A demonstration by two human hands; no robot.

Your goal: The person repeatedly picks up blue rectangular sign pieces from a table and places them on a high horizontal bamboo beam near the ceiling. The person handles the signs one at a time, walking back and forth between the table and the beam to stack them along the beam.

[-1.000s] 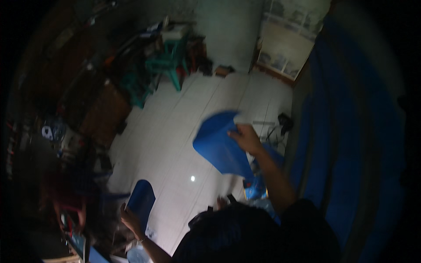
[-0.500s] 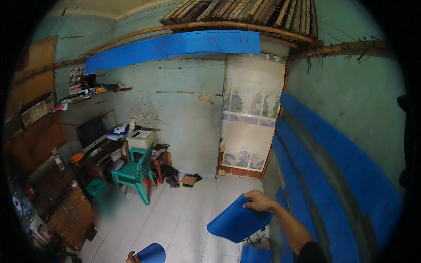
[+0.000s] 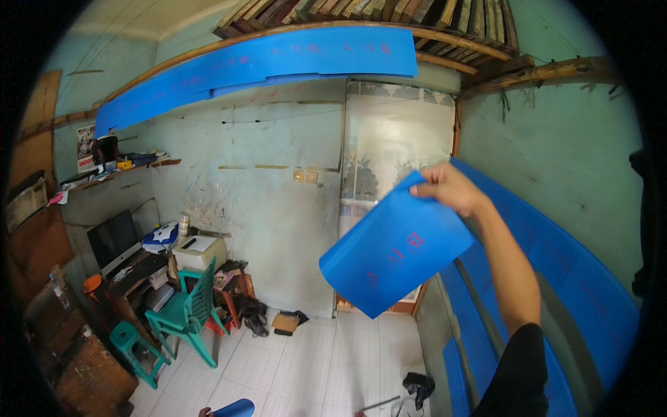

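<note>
My right hand is raised in front of the far doorway, thumb and fingers pinching the upper edge of a blue sheet with red marks. The sheet hangs tilted and curls at its left side. At the lower edge my left hand shows only in part, holding a curled blue sheet; most of it is cut off. Overhead, a row of similar blue sheets hangs along a bamboo pole. More blue sheets hang in long rows along the right wall.
A green plastic chair and green stool stand at the left, by a desk with a monitor and a printer. Wooden frames are stacked overhead. A black bag lies on the tiled floor.
My right hand has lifted its blue sheet from low over the floor to chest height or above, turning its marked face into view. The view has tilted upward; my left hand sits lower in it.
</note>
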